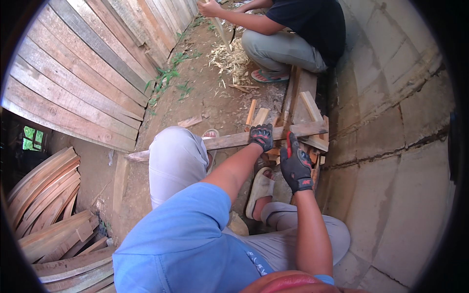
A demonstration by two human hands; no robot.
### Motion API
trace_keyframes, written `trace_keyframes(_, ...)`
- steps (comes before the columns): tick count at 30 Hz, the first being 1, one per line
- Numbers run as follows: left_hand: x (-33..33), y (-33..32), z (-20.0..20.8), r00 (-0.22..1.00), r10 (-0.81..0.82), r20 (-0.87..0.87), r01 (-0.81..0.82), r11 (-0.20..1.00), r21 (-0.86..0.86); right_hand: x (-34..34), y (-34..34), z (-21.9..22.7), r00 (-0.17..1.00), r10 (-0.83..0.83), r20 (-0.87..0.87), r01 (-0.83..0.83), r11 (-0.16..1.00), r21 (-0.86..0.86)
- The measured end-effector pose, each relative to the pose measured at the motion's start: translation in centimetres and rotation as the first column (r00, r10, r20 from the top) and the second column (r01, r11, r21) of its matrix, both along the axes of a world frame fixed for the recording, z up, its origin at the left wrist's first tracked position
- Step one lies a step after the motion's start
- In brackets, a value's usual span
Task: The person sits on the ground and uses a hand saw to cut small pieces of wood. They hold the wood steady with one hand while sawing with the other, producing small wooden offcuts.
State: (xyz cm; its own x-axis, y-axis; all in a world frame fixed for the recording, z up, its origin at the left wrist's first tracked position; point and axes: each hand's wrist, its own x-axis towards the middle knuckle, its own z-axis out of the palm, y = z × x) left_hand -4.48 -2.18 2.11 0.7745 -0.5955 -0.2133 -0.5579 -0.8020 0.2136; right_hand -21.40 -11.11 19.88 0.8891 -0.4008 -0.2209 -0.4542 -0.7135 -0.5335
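Observation:
A long, narrow wooden batten [234, 140] lies crosswise in front of me, its right end over a pile of short wood pieces. My left hand [261, 136], in a black glove with red marks, is closed over the batten from above. My right hand [296, 166], gloved alike, is just right of it and nearer to me. One red-tipped finger stretches forward against the batten, and the thumb stands apart. The other fingers of that hand are partly hidden. Beneath and beyond the batten are short wood offcuts [261, 116] and a thick timber [304, 90].
Ahead, another person [298, 34] squats, holding a pale wooden strip [220, 30] above a heap of shavings [234, 61]. A block wall [381, 127] rises at right, a plank fence [83, 73] at left. Curved boards [46, 185] are stacked at lower left. My sandalled foot [261, 190] is below the batten.

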Motion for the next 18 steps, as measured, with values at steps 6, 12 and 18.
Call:
trace_keyframes(6, 0.6, -0.4, -0.1, 0.999, -0.042, 0.005, 0.042, 0.999, -0.021, -0.4, -0.7, -0.8, 0.997, 0.021, 0.071, -0.021, 1.0, -0.01)
trace_keyframes(12, 2.0, 0.5, 0.0, 0.991, -0.051, -0.121, 0.045, 0.998, -0.045, 0.0, 0.1, 0.2, 0.957, -0.036, 0.287, 0.019, 0.998, 0.06)
trace_keyframes(18, 4.0, 0.0, 0.0, 0.95, -0.109, -0.291, 0.117, 0.993, 0.013, -0.2, -1.3, -0.7, 0.927, -0.196, 0.321, 0.187, 0.981, 0.06)
